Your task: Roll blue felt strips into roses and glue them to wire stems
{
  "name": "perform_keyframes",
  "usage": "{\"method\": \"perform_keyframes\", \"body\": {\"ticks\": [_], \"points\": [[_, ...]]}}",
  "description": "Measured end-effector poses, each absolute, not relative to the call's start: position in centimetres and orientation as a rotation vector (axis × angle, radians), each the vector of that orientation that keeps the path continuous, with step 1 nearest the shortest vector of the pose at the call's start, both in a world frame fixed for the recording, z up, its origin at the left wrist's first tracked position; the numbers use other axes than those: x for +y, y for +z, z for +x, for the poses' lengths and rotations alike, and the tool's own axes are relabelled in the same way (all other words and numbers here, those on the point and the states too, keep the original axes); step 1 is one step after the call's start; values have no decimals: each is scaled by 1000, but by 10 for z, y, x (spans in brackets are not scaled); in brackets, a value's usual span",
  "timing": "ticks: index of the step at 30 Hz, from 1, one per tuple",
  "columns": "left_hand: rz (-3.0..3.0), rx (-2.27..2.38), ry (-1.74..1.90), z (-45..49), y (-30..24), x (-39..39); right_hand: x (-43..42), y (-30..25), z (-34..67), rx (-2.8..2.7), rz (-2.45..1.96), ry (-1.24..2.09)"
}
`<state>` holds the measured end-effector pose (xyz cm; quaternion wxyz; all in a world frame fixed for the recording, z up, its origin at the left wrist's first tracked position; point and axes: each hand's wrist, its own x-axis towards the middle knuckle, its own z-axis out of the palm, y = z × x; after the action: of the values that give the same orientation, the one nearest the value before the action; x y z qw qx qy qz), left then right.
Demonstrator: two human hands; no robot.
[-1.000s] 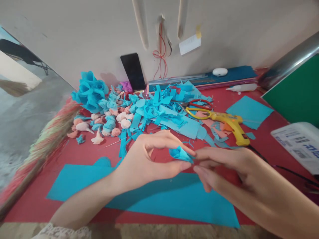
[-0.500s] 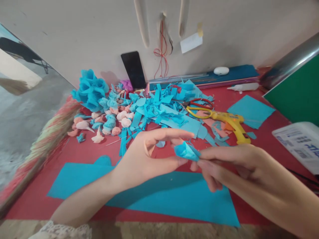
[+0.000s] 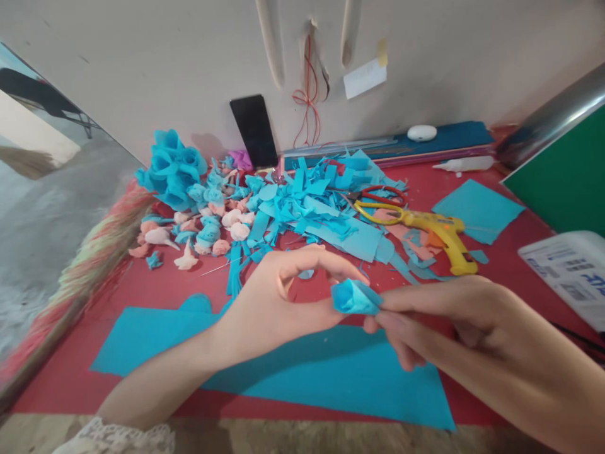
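Between my hands is a small rolled blue paper flower (image 3: 354, 296), its open end turned left. My right hand (image 3: 439, 315) pinches its narrow twisted end between thumb and fingertips. From the other side, my left hand (image 3: 288, 290) curls round the flower, with forefinger at its upper edge and thumb at its lower edge. Below both hands a long blue crepe paper sheet (image 3: 321, 378) lies across the red table. Beyond them spreads a heap of blue paper scraps (image 3: 312, 202).
Small pink and blue paper roses (image 3: 208, 233) and a bunch of larger blue flowers (image 3: 172, 167) sit on the left. A yellow glue gun (image 3: 444, 236) and scissors (image 3: 380, 205) lie on the right. A phone (image 3: 254, 132) leans on the wall.
My left fingers have closed in on the flower, the forefinger coming down to its upper edge. The flower has tipped to lie more level. My right hand keeps its pinch.
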<state>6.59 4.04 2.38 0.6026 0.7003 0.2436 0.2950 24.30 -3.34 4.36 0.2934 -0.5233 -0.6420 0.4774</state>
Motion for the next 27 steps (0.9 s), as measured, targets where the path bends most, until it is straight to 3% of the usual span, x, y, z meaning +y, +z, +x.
{"method": "perform_keyframes", "body": {"ticks": [9, 27], "points": [[1658, 537, 708, 66, 27, 39, -32, 40, 245, -1775, -1345, 1180], [1503, 470, 715, 68, 26, 40, -33, 44, 245, -1567, -1309, 1423]]}}
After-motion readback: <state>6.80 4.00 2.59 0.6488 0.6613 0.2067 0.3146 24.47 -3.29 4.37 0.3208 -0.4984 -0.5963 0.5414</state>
